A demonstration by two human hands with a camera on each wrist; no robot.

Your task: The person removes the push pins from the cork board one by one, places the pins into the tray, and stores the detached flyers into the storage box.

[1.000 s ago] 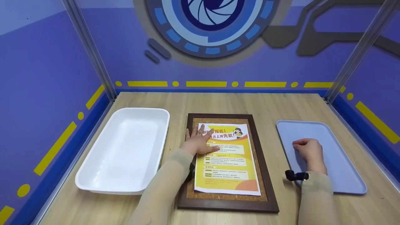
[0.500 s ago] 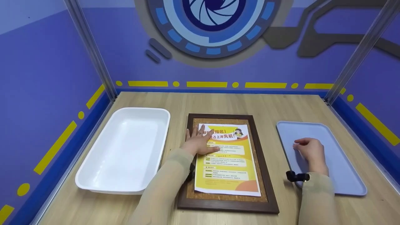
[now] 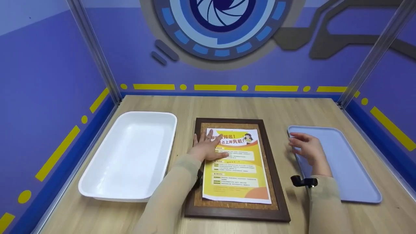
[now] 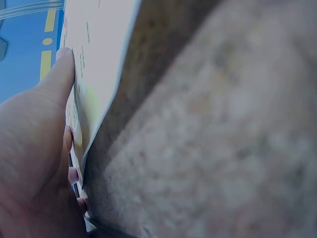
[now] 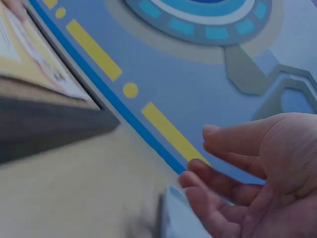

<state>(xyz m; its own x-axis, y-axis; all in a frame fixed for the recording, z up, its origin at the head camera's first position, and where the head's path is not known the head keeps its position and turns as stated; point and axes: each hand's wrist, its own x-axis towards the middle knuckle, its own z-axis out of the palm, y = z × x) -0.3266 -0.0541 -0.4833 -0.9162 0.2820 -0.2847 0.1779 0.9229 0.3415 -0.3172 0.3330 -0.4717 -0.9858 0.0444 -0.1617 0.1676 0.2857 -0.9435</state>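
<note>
Taking the far wall (image 3: 123, 48) as twelve, we are finding a printed yellow-and-white flyer (image 3: 236, 170) lying on a brown-framed cork board (image 3: 240, 213), mid-tabletop (image 3: 162, 103). Its long axis is running roughly twelve to six, the cartoon figure (image 3: 247, 138) sitting near its one-o'clock corner. The left hand (image 3: 207, 150) is resting flat on the flyer toward ten o'clock, fingers fanning toward eleven and twelve, thumb pointing at about three, grasping nothing that we are seeing; this is the nearer hand, touching. The right hand (image 3: 307, 147) is hanging over the nine-o'clock edge of a blue tray (image 3: 349, 177), its fingers bending and pointing toward ten. From those fingertips the flyer is lying between eight and nine o'clock, past a strip of tabletop and the board's edge: near, not touching. In the right wrist view the thumb and index are sitting close together, and we are failing to tell whether they are pinching something small. A white tub (image 3: 139, 152) is standing at nine o'clock from the board, apart from it. In the left wrist view, one flyer edge is seemingly standing slightly off the surface beneath.
</note>
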